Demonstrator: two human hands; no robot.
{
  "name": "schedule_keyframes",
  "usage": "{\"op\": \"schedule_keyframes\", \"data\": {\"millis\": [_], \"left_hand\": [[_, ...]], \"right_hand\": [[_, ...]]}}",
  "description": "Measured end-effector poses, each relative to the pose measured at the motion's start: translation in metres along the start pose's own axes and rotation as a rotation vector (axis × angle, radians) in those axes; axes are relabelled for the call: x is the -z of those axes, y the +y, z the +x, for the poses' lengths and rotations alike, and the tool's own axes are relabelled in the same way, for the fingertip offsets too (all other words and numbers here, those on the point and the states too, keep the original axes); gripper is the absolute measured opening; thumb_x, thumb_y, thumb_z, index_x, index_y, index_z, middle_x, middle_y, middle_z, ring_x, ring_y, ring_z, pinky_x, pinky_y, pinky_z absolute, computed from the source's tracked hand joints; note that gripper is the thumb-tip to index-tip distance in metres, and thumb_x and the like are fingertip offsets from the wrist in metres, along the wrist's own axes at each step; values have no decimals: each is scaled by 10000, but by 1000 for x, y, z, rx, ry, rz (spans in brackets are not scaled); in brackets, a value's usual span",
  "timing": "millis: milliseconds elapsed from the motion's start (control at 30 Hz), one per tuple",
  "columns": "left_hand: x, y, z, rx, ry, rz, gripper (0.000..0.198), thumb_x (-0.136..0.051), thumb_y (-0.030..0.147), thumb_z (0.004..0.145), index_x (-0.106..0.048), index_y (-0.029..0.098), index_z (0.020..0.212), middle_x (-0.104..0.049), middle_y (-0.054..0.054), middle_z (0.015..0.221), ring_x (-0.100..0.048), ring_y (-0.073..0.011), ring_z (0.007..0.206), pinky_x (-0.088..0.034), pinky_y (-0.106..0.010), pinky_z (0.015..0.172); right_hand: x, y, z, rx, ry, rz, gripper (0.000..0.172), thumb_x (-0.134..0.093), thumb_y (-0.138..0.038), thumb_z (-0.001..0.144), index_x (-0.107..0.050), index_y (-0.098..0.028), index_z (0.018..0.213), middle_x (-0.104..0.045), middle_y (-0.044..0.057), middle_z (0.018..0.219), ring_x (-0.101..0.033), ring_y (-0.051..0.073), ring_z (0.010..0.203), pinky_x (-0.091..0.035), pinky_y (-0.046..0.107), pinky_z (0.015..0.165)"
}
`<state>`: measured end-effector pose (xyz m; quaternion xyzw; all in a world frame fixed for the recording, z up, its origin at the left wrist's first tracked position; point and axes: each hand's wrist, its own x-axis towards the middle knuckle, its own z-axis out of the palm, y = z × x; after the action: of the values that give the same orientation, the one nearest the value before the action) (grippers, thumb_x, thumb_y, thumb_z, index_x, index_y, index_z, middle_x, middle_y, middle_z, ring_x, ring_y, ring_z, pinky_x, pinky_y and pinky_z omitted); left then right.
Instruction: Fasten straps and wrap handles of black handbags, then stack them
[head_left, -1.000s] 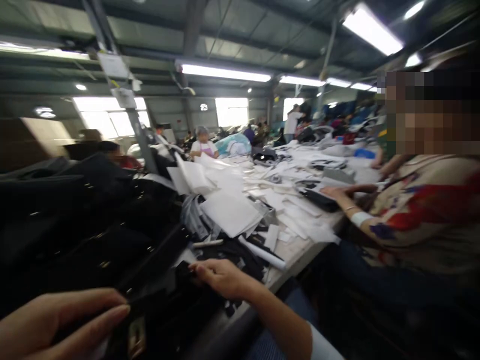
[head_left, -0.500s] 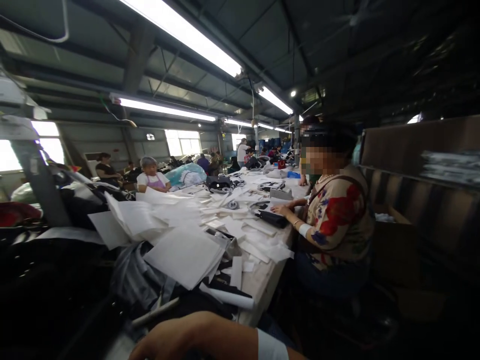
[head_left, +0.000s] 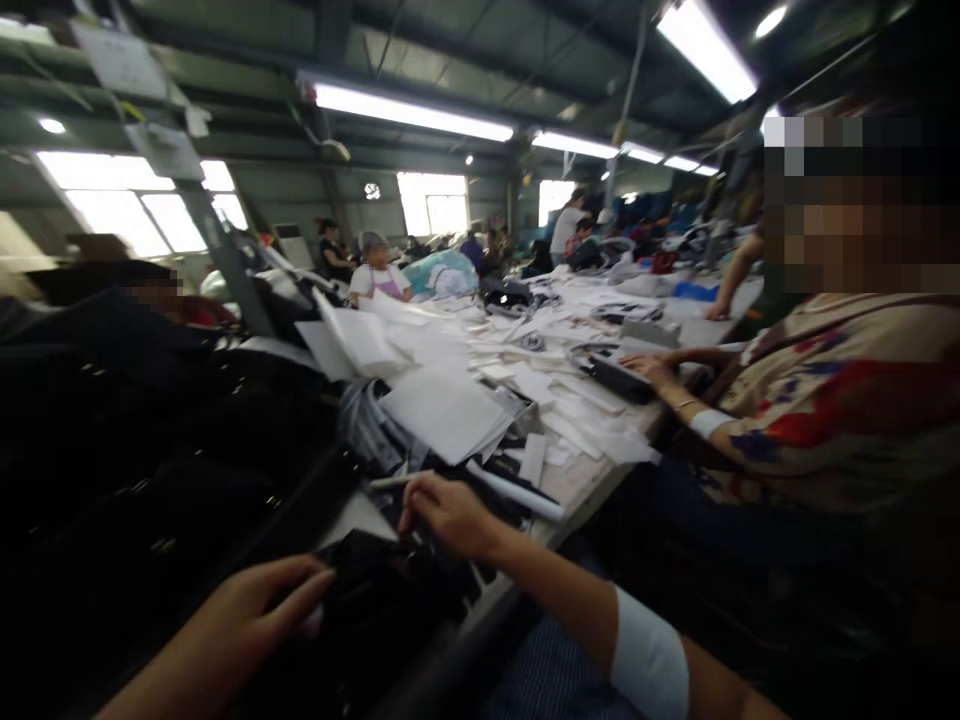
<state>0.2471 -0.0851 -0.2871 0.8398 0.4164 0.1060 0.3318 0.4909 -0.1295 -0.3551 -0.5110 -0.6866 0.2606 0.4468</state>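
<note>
Both of my hands are low in the head view, at a black fabric piece (head_left: 367,590) whose shape is lost in the dark. My left hand (head_left: 262,605) pinches its left edge between thumb and fingers; a small whitish bit shows below the fingers. At its far right edge, my right hand (head_left: 450,515) has its fingers curled down and closed on the material. A white band circles my right forearm. Just beyond this hand lie a white roll (head_left: 517,490) and a stack of white sheets (head_left: 450,410) on the table.
A long worktable (head_left: 592,485) runs away ahead, covered with papers and dark pieces. A heap of black goods with shiny metal bits (head_left: 150,480) fills the left. At right, a co-worker in a floral top (head_left: 847,400) has hands on a dark piece. A slanted post (head_left: 225,250) stands left.
The view has swung to the right-hand person's side growing larger, and the scene shifted rightward in frame. My left hand has come into view, and my right hand now shows fully at the black fabric.
</note>
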Motion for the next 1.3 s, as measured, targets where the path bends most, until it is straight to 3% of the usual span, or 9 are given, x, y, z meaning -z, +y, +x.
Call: {"op": "schedule_keyframes", "data": {"millis": [100,200,300,533,733,867,967,1100,1300], "left_hand": [[2,3,-9,104,-56,19,460,-522,573,887,-701,174,745,-688,-10,673,-602,-175,636,-431,-235,588],[3,10,-8,150,-94,-34,458,-519,570,891,-712,163,809,-722,-37,749,-605,-182,676,-430,-237,614],[3,15,-11,178,-106,-90,452,-533,566,886,-719,157,840,-735,-54,794,-583,-170,660,-418,-233,594],[1,12,-18,299,-88,-274,495,-555,622,859,-640,135,871,-640,-19,723,-333,-65,457,-185,-186,414],[-2,13,-21,331,-115,-293,493,-565,636,844,-623,146,839,-608,0,666,-291,-52,418,-155,-189,385],[-3,14,-21,312,-86,-292,466,-556,610,864,-620,149,859,-649,-17,719,-318,-50,428,-173,-186,389],[-2,17,-20,294,-67,-306,458,-547,596,880,-612,146,826,-630,-5,683,-321,-51,434,-182,-182,393],[2,27,-18,283,-82,-216,433,-539,573,889,-636,154,845,-641,-1,670,-380,-67,440,-250,-178,397],[11,46,-6,266,-180,58,404,-548,529,881,-677,159,784,-652,-9,599,-508,-113,482,-336,-192,426]], "right_hand": [[-1,6,-12,-16,-23,147,272,-407,-311,1006,-659,-209,1015,-713,32,897,-653,181,851,-502,310,840],[-6,4,-12,68,-41,213,266,-533,-314,961,-643,-229,1188,-699,45,1140,-636,195,1050,-472,331,952],[-7,-3,-3,135,-159,173,322,-557,-319,950,-646,-259,1254,-690,38,1222,-625,216,1129,-463,354,985],[4,-10,16,288,-437,27,140,-619,-255,901,-755,-222,916,-676,0,849,-638,165,792,-490,259,743],[-1,-14,18,224,-557,4,61,-670,-210,860,-718,-181,833,-619,8,897,-612,155,840,-473,252,784],[-6,-10,10,157,-407,21,50,-681,-194,857,-706,-189,900,-620,-4,860,-596,151,791,-466,260,738],[-14,-8,-7,99,-163,103,217,-699,-161,845,-694,-223,1053,-664,8,990,-620,170,922,-472,287,852],[-34,-12,-32,30,180,116,226,-735,-158,825,-685,-235,1032,-659,19,1024,-611,192,994,-468,316,924],[-55,-14,-44,40,323,12,205,-753,-252,829,-678,-236,1018,-660,40,1024,-598,238,1006,-472,384,937]]}}
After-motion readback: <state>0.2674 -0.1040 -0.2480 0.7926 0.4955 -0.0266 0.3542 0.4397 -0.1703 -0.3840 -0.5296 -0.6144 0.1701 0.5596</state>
